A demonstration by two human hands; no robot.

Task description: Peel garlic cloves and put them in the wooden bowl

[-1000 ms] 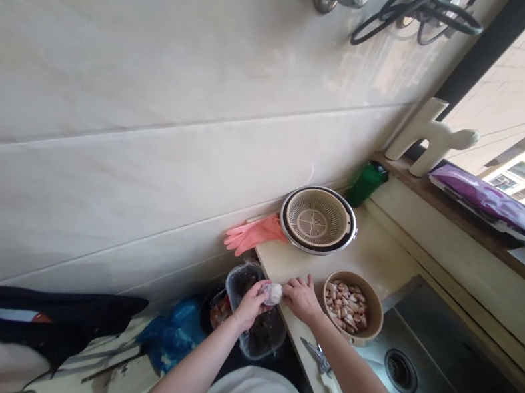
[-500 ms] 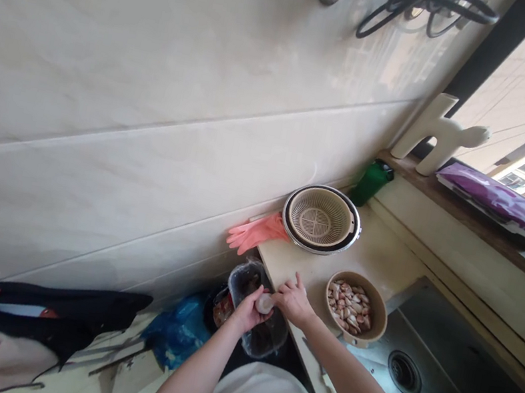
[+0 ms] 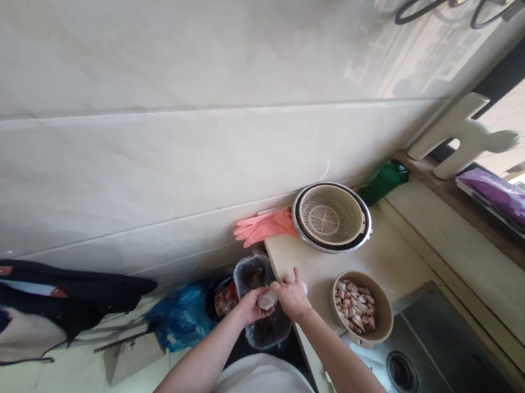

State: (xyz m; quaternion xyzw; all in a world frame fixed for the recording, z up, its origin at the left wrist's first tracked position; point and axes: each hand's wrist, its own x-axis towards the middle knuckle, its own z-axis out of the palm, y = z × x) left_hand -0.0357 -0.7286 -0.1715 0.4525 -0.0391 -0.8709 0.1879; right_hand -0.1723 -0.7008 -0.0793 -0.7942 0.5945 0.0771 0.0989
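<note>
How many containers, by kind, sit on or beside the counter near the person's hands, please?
Bowl of garlic cloves: 1
Colander set in a metal bowl: 1
Clear plastic tub under the hands: 1
Total: 3
The left hand and right hand both hold one garlic bulb over the tub.

Home kitchen: tiled wall, sink (image 3: 421, 360), colander (image 3: 333, 216), rubber gloves (image 3: 265, 225).

Garlic bulb (image 3: 267, 300) lower btwn hands, view shifted.
</note>
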